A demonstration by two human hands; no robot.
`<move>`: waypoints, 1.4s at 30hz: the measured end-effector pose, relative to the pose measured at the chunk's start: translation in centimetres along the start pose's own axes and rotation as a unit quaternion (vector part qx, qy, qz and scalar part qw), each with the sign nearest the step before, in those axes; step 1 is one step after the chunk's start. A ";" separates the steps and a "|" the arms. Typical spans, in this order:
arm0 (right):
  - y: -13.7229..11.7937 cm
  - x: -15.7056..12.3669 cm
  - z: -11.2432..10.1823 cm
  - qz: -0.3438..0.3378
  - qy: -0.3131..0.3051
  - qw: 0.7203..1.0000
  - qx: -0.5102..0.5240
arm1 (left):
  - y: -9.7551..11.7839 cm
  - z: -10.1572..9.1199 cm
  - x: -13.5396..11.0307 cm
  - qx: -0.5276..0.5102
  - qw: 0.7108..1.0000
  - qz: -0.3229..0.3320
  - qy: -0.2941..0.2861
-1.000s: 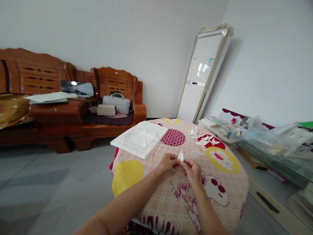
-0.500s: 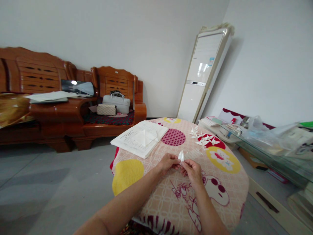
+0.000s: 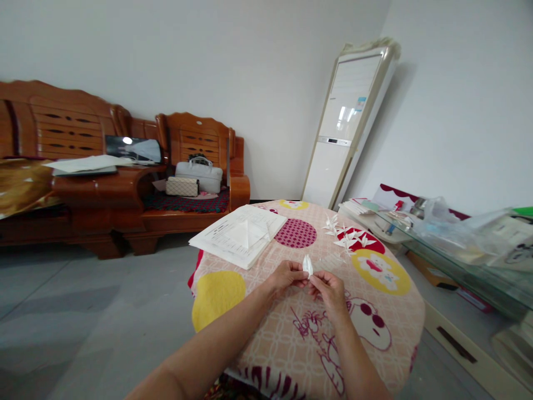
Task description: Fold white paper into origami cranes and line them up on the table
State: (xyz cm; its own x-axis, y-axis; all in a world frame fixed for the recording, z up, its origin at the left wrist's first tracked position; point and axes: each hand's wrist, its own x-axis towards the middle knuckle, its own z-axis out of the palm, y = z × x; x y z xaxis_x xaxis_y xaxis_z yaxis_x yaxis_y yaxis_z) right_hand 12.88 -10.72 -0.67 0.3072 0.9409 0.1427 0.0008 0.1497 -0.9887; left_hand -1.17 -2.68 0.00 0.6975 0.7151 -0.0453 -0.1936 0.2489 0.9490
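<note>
A small piece of folded white paper (image 3: 307, 265) stands upright between my two hands, narrowing to a point at the top. My left hand (image 3: 288, 275) pinches its lower left side. From the right, my right hand (image 3: 328, 285) grips the lower edge with thumb and fingertips. Parts of the fingers hide the bottom of the paper. Several white paper cranes (image 3: 350, 239) lie farther back on the right. On a stack of printed sheets (image 3: 220, 238) to the left rests a white folded paper piece (image 3: 246, 234).
The round table (image 3: 266, 333) wears a patterned cloth. At right, a glass-topped stand (image 3: 441, 250) holds plastic bags and papers. A clear plastic item (image 3: 333, 260) lies behind my right hand. A tall air conditioner (image 3: 345, 122) and a wooden sofa (image 3: 83, 183) stand beyond.
Both hands stay nearly in place around the folded paper. The paper's visible shape and angle shift slightly, and my right fingers move a little at its lower edge.
</note>
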 end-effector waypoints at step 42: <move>1.0 -0.1 0.2 0.054 -0.032 0.997 -0.044 | -0.2 0.3 0.0 0.085 0.995 0.022 0.044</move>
State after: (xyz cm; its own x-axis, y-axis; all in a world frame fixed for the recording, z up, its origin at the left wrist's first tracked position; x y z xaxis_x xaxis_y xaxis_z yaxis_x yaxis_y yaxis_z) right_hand 12.64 -10.65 -1.66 0.2486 0.9680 0.0341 0.0546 0.0212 -0.9983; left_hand -0.93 -2.94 -0.13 0.6265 0.7791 -0.0222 -0.0986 0.1075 0.9893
